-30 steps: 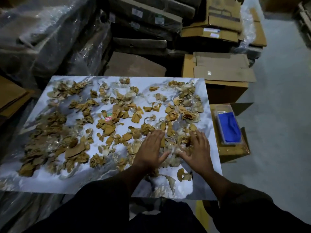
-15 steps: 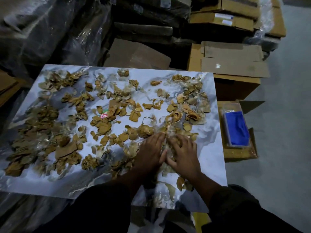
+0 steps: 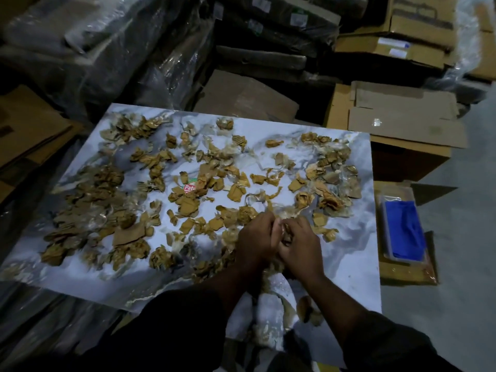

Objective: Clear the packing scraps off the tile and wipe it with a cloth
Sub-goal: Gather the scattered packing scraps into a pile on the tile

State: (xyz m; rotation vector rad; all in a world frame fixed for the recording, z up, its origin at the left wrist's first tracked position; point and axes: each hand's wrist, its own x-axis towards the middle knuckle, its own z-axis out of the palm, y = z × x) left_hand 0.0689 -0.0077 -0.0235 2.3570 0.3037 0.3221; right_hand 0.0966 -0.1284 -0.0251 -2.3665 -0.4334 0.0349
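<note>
A large white marbled tile [image 3: 351, 253] lies flat in front of me, strewn with several torn brown cardboard and clear plastic packing scraps [image 3: 188, 202]. My left hand [image 3: 255, 236] and my right hand [image 3: 300, 244] are pressed together near the tile's front right, fingers curled around a bunch of scraps [image 3: 281, 232] between them. A few more scraps lie under my forearms at the near edge. A blue cloth [image 3: 405, 232] sits in a clear tray on a low box to the right of the tile.
Plastic-wrapped dark stacks [image 3: 80, 49] stand behind and left of the tile. Cardboard boxes [image 3: 402, 124] are piled at the back right. Flattened cardboard [image 3: 29, 135] lies at the left. Grey floor [image 3: 461, 291] stretches along the right.
My hands were flat and apart on the scraps; they have drawn together and closed, bunching scraps between them. The camera has tilted slightly.
</note>
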